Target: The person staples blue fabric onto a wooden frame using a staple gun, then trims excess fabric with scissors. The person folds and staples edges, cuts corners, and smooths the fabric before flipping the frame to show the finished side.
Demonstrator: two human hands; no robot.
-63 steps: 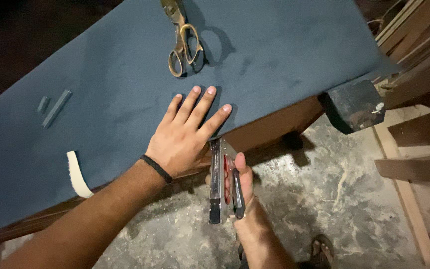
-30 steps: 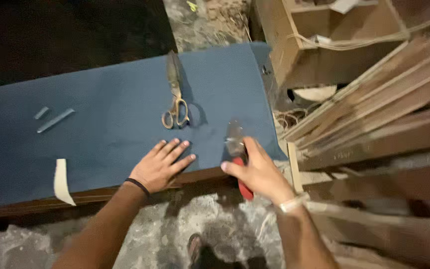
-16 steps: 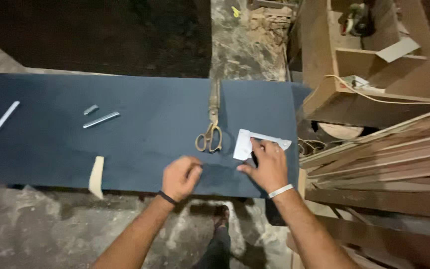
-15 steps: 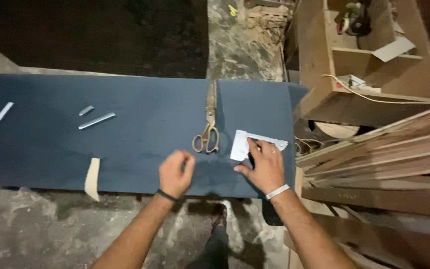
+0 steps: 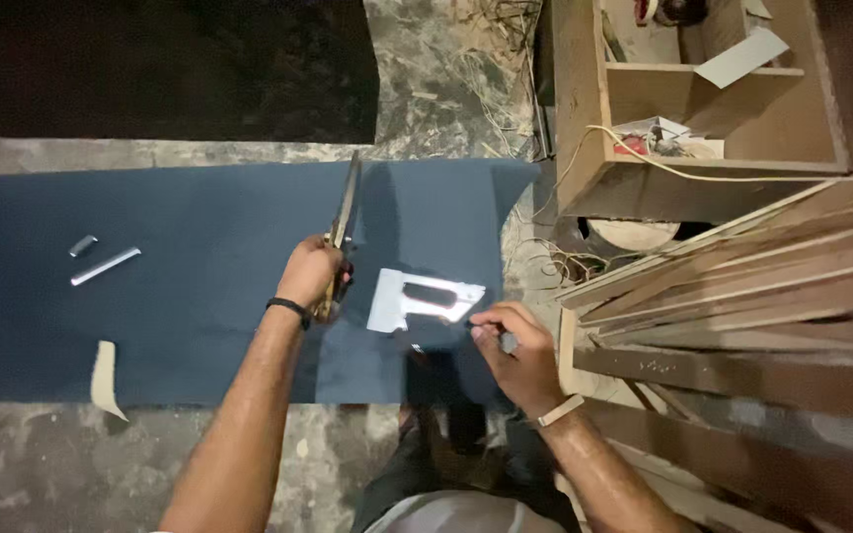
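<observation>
On the dark blue fabric-covered panel (image 5: 199, 276), the left hand (image 5: 310, 276) is closed around the handles of a pair of scissors (image 5: 341, 232), whose long blades point away from the person. Just right of it lies a silver staple gun (image 5: 422, 299) flat on the fabric — the right hand (image 5: 513, 347) sits beside its near end, fingers curled on a small dark object too unclear to name. Two short metal staple strips (image 5: 103, 265) lie well to the left, and stacked wooden boards (image 5: 742, 286) rise on the right.

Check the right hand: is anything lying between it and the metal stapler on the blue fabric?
Nothing visible. The right hand sits just right of the stapler, with only bare blue fabric between. The scissors are in the left hand, off that path.
</observation>
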